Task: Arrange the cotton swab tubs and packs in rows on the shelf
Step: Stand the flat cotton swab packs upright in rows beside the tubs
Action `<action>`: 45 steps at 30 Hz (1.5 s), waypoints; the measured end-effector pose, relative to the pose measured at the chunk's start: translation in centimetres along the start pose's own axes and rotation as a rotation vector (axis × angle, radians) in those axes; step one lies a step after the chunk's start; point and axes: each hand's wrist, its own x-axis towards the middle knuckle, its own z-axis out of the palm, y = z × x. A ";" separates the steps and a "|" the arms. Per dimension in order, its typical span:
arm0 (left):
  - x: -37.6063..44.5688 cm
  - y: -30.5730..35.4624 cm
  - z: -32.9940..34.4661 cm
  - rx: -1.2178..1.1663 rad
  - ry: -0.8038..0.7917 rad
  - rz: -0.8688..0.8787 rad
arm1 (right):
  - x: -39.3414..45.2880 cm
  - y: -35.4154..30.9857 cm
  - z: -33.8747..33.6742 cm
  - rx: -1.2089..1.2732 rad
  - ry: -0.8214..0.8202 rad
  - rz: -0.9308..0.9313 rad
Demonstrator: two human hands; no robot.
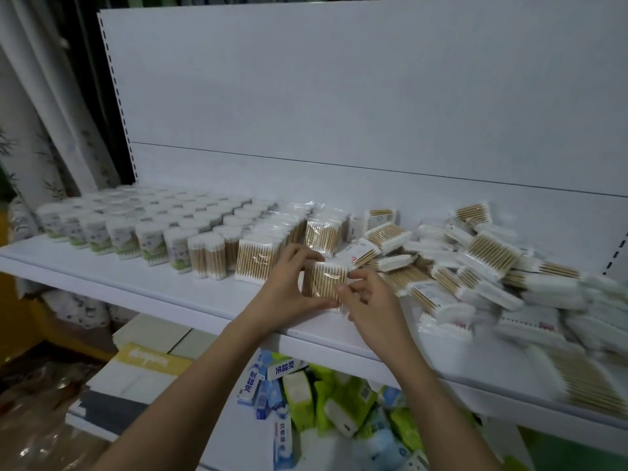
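A clear pack of wooden cotton swabs stands upright near the front of the white shelf. My left hand grips its left side, thumb below and fingers over the top. My right hand pinches its right edge. Left of it, upright swab packs stand in rows, and beyond them round swab tubs fill the shelf's left part in rows. A loose heap of swab packs covers the shelf's right part.
A white back panel rises behind the shelf. Below the shelf lie toothpaste boxes and green and blue packets. Flat cartons are stacked on the floor at the left. A patterned curtain hangs at far left.
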 end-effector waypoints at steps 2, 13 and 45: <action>0.0 0.1 0.0 0.033 0.010 0.056 | 0.2 0.2 0.1 -0.008 -0.014 -0.025; 4.0 4.1 -5.7 0.037 -0.269 -0.104 | 0.1 0.5 -0.6 0.040 -0.005 -0.099; 18.0 -4.9 -1.8 0.650 -0.658 -0.003 | 6.0 0.5 3.9 -0.768 -0.374 -0.133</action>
